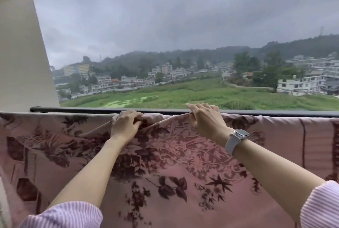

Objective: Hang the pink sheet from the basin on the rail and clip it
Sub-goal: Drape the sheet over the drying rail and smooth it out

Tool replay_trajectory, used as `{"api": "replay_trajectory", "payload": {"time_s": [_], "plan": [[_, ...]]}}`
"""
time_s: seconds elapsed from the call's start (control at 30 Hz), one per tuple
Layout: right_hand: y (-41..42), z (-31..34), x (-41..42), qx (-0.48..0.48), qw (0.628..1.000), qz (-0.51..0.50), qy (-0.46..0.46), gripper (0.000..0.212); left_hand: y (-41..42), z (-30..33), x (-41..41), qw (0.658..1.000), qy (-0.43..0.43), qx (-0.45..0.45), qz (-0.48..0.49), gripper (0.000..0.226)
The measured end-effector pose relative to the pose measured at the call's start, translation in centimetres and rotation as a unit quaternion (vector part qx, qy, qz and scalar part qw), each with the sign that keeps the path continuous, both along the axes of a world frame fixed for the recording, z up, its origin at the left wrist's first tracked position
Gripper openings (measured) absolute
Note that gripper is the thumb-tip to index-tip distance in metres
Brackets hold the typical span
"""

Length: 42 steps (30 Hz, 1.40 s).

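- pink sheet (165, 163) draped over the dark rail (77, 109), hanging down toward 6 o'clock, fills the lower half of the view; top edge runs 9 to 3 o'clock along the rail
- left hand (124, 125) bunches a fold of the sheet at the rail, fingers curled into the cloth
- right hand (205, 117) just toward 3 o'clock of it, fingers hooked over the top edge, watch (236, 139) on that wrist
- 2 hands near each other, not touching
- step looks like: evening out the top edge; a slack ridge runs from the left hand toward 8 o'clock
- do it well: pull the bunched fold sideways toward 9 o'clock, keep the edge flat on the rail, equal drop on both sides before clipping
- no clips or basin in view, clipping judged not yet done
- sheet look: dusty pink, dark maroon leaf and flower print, paler scrollwork in the middle, plain striped band at 3 o'clock; reads as thick, soft, slightly heavy
- risk: open drop beyond the rail, so hold 1 hand on the cloth
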State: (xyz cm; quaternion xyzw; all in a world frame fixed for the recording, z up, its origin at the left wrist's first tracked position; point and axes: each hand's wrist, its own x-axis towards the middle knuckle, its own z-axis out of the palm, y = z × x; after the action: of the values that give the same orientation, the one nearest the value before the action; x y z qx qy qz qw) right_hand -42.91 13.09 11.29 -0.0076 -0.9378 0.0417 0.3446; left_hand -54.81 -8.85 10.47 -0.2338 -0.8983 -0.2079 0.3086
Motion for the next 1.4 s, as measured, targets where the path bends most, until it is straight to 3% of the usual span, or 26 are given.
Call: {"api": "replay_trajectory", "payload": {"time_s": [0.13,0.27,0.43,0.47,0.53,0.6,0.63,0.7,0.77,1.0,1.1,1.27,1.4], "plan": [[-1.6,1.3,-1.9,0.018,1.0,0.021,-0.013,0.022,-0.6,1.1,-1.9,0.996,0.038,0.059,-0.054,0.006],[-1.7,2.6,-2.6,0.032,0.999,0.012,0.027,0.015,0.6,2.9,-3.0,0.991,0.077,0.108,-0.017,0.007],[-0.6,5.8,-4.6,0.032,0.975,-0.059,0.211,0.002,2.9,5.5,-4.9,0.957,0.155,0.244,0.005,0.009],[-0.4,6.2,-5.0,0.026,0.969,-0.071,0.237,0.003,3.3,5.9,-5.5,0.961,0.14,0.239,0.003,0.011],[0.3,6.8,-5.8,0.026,0.982,-0.066,0.175,0.012,4.3,6.2,-7.0,0.994,-0.007,0.105,-0.02,0.021],[0.9,6.8,-6.0,0.006,0.999,-0.028,-0.024,0.026,4.5,5.5,-7.9,0.972,-0.212,-0.082,-0.061,0.027],[1.1,6.7,-5.9,-0.02,0.994,-0.002,-0.103,0.033,4.1,5.1,-8.2,0.956,-0.261,-0.116,-0.073,0.028],[0.9,6.6,-5.8,-0.039,0.988,0.04,-0.146,0.041,2.7,4.8,-8.8,0.957,-0.262,-0.069,-0.101,0.03],[-0.3,6.7,-6.3,-0.02,0.991,0.065,-0.119,0.043,0.9,4.5,-9.2,0.974,-0.203,-0.019,-0.103,0.029],[-10.5,3.7,-11.6,0.055,0.973,0.145,-0.173,0.03,-7.0,1.7,-11.2,0.995,-0.103,-0.006,-0.016,0.035],[-15.0,2.3,-14.9,0.077,0.98,0.119,-0.143,0.03,-12.2,0.2,-13.1,0.997,-0.069,-0.009,-0.016,0.034],[-23.2,1.1,-20.1,0.088,0.995,0.046,0.028,0.027,-22.5,-1.2,-17.8,0.992,-0.112,-0.049,-0.038,0.048],[-31.9,-0.4,-25.2,0.088,0.996,0.032,0.007,0.028,-32.3,-3.1,-21.4,0.983,-0.182,0.003,-0.015,0.051]]}}
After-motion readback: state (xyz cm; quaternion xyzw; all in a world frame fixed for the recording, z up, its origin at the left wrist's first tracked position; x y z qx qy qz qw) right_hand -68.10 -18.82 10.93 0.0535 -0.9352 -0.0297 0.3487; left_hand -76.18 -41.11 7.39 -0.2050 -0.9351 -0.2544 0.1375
